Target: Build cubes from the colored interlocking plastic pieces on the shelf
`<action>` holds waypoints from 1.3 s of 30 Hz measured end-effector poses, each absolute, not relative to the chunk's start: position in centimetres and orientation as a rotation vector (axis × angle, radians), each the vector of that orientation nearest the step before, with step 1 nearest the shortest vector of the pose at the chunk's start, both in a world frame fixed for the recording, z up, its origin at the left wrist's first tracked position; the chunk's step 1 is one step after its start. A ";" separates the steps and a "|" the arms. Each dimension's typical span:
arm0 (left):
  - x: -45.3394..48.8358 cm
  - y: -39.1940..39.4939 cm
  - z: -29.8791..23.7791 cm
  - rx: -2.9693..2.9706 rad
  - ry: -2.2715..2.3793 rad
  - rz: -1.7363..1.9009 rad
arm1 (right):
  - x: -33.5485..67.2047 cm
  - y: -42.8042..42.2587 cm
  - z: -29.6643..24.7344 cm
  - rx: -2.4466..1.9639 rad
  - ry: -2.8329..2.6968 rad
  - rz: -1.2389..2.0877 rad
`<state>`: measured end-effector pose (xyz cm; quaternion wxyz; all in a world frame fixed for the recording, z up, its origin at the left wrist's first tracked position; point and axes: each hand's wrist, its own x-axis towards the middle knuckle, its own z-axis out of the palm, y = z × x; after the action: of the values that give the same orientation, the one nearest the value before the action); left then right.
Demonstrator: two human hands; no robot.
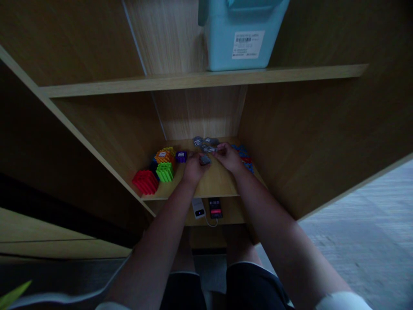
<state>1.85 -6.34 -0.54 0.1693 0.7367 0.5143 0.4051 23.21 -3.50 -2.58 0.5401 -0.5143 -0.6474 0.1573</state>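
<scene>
My left hand (pixel 193 168) is closed on a small grey piece (pixel 205 159) above the middle shelf board. My right hand (pixel 229 157) is beside it with curled fingers, at the edge of a loose group of grey pieces (pixel 209 149); what its fingertips pinch, if anything, is too small to make out. White markings show on a grey piece (pixel 197 141) farther back. Left of my left hand are bundles of ridged plastic pieces: a purple one (pixel 181 156), an orange one (pixel 164 156), a green one (pixel 165 172) and a red one (pixel 146 182).
Blue and red pieces (pixel 245 158) lie against the right side wall. A light blue bin (pixel 241 38) stands on the upper shelf (pixel 167 82). Below the middle board (pixel 219 181), a white power bank (pixel 198 208) and a phone (pixel 215 208) sit joined by a cable.
</scene>
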 end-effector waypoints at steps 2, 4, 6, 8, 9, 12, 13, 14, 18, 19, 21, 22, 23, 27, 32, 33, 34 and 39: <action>2.0 -6.5 -0.4 2.150 1.523 1.107 | 23.2 -3.5 -2.6 -1.230 -1.553 0.380; 2.2 -6.7 -0.2 2.196 1.562 1.049 | 23.2 -3.5 -2.6 -1.246 -1.553 0.381; 2.3 -6.9 -0.1 2.232 1.584 0.987 | 23.1 -3.5 -2.7 -1.259 -1.551 0.379; 2.4 -7.0 -0.1 2.278 1.564 0.913 | 23.0 -3.5 -2.7 -1.257 -1.554 0.377; 2.4 -7.1 0.0 2.300 1.542 0.880 | 22.9 -3.4 -2.7 -1.253 -1.556 0.379; 2.4 -7.1 0.0 2.326 1.474 0.845 | 22.9 -3.4 -2.8 -1.253 -1.551 0.385; 2.4 -7.1 0.0 2.325 1.463 0.852 | 22.9 -3.3 -2.9 -1.256 -1.549 0.387; 2.4 -7.0 -0.1 2.326 1.459 0.860 | 23.0 -3.3 -3.0 -1.258 -1.551 0.392; 2.2 -6.9 -0.1 2.355 1.494 0.849 | 23.0 -3.1 -3.2 -1.208 -1.622 0.445; 2.2 -6.8 -0.1 2.360 1.510 0.847 | 23.0 -3.1 -3.3 -1.191 -1.649 0.463; 2.2 -6.9 0.1 2.342 1.549 0.869 | 23.0 -3.2 -3.3 -1.170 -1.680 0.487; 2.1 -6.9 0.2 2.315 1.571 0.891 | 22.9 -3.3 -3.3 -1.170 -1.686 0.494; 2.1 -7.0 0.3 2.279 1.593 0.914 | 22.9 -3.4 -3.2 -1.174 -1.687 0.498; 2.1 -7.2 0.7 2.162 1.661 0.969 | 23.0 -4.0 -2.6 -1.200 -1.723 0.500; 2.0 -7.2 0.6 2.107 1.690 0.996 | 23.0 -4.3 -2.5 -1.240 -1.772 0.522; 2.0 -7.2 0.5 2.096 1.692 0.997 | 23.0 -4.3 -2.6 -1.246 -1.771 0.526; 2.0 -7.1 0.5 2.086 1.692 0.997 | 22.9 -4.2 -2.7 -1.253 -1.766 0.529; 2.0 -7.0 0.5 2.059 1.662 0.985 | 22.6 -4.1 -3.0 -1.262 -1.776 0.515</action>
<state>1.98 -7.05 0.50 0.1582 0.7201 0.5812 0.3444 22.65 -4.10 -3.01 0.4362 -0.5073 -0.7138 0.2069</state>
